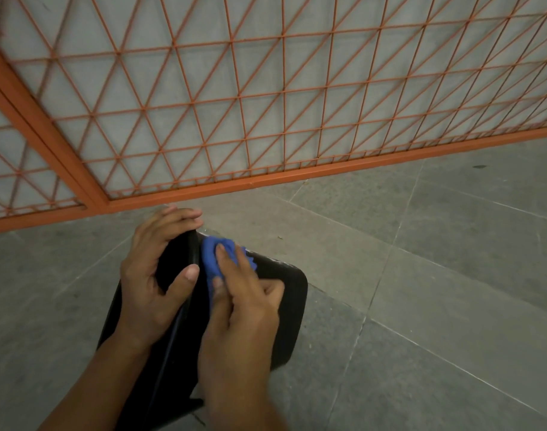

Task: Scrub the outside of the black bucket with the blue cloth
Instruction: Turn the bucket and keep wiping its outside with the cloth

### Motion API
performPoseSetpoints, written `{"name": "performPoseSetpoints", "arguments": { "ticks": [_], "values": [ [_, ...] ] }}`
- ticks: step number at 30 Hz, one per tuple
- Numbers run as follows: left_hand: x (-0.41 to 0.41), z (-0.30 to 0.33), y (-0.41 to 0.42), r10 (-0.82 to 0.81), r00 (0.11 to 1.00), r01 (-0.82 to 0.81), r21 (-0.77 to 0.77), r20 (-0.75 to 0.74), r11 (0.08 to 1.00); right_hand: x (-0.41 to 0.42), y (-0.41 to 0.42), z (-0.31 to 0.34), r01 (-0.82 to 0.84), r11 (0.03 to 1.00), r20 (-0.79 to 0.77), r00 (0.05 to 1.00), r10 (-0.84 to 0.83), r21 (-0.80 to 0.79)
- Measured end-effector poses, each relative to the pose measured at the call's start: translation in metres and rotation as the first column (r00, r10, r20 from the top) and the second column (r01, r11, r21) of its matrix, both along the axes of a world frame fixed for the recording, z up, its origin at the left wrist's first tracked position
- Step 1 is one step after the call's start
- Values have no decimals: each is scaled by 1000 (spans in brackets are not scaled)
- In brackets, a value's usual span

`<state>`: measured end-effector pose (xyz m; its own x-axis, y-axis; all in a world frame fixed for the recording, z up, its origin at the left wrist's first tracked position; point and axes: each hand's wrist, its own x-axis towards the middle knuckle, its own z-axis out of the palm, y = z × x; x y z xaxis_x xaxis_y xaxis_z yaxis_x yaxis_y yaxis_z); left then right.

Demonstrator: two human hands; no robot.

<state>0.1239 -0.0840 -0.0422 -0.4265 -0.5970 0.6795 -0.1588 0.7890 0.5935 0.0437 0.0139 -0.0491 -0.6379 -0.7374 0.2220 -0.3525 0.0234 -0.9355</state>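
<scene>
Lower centre of frame, on grey stone floor (pixel 421 275): rigid black plastic bucket (pixel 284 306), likely light and slick, steadied at rim by left hand (pixel 151 275); right hand (pixel 244 309) pinching soft crumpled blue cloth (pixel 216 256) against its wall.

No readable text, labels, brands, numbers or signs anywhere.

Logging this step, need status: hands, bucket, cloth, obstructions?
Left hand gripping black bucket at its edge. Right hand pressing blue cloth on bucket's outside. Nothing in the way; orange grille behind, apart.
</scene>
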Motion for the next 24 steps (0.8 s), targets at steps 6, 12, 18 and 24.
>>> {"name": "performPoseSetpoints", "arguments": {
  "ticks": [6, 12, 18, 24],
  "values": [
    [-6, 5, 9, 2, 1000, -2, -11, 16, 1000, -23, 6, -1, 110, 994, 195, 975, -107, -7],
    [-8, 6, 7, -2, 999, 2, -12, 40, 1000, -15, 3, 17, -45, 997, 4, 999, 45, -59],
    [-9, 6, 6, -45, 998, 45, -14, 37, 999, -1, 18, 22, 13, 992, -138, 990, -30, -127],
    [-9, 15, 8, -15, 992, 38, 181, -128, 983, -22, 7, 12, -67, 998, -190, 980, 63, -15]
  ]
}}
